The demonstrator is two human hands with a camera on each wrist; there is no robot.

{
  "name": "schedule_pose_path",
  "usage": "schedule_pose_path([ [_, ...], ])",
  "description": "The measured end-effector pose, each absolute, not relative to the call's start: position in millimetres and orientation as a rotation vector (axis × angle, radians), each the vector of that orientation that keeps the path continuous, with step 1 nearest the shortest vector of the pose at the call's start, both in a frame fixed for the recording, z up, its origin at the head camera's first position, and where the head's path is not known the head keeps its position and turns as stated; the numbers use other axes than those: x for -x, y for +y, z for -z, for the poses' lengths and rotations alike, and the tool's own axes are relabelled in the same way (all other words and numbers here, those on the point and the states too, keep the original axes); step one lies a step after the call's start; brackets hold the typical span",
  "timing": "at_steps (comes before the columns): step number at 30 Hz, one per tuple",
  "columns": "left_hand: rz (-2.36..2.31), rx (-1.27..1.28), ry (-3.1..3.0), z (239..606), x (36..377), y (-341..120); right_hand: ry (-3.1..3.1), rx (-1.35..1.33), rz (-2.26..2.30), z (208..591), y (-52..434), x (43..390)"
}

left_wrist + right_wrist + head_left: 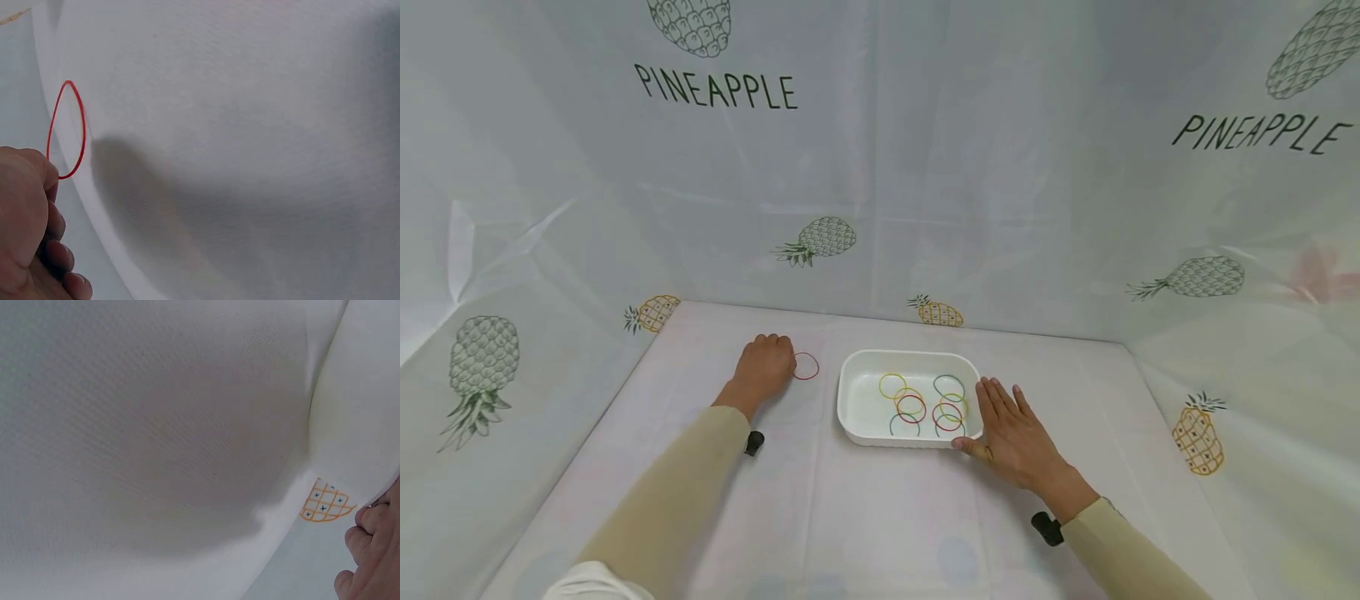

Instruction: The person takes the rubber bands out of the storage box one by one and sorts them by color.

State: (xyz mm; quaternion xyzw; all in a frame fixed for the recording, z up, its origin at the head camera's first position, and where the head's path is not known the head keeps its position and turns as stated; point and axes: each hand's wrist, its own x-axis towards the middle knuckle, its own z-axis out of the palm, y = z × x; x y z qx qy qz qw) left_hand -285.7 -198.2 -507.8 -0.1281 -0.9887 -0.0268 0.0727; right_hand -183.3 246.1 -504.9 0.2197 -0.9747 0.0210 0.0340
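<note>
My left hand is above the left part of the table, its fingers curled. Between its thumb and finger it pinches a red rubber band, which stands out as a thin loop past the fingertips. To its right lies a white shallow tray with rounded corners. Several loose rubber bands are inside, among them a yellow band, a red band and a green band, some overlapping. My right hand rests against the tray's right end, fingers straight and thumb at the front corner.
A white cloth covers the table. Behind and at both sides hang pale curtains printed with pineapples and lettering. A small black device sits at the left wrist and another black device at the right wrist.
</note>
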Motion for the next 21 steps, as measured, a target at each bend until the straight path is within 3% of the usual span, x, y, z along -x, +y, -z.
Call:
schedule_pose_path([
  [21,-0.114,0.356,-3.02,526,282,-210,-2.996,-0.674,-0.076,507,247,183],
])
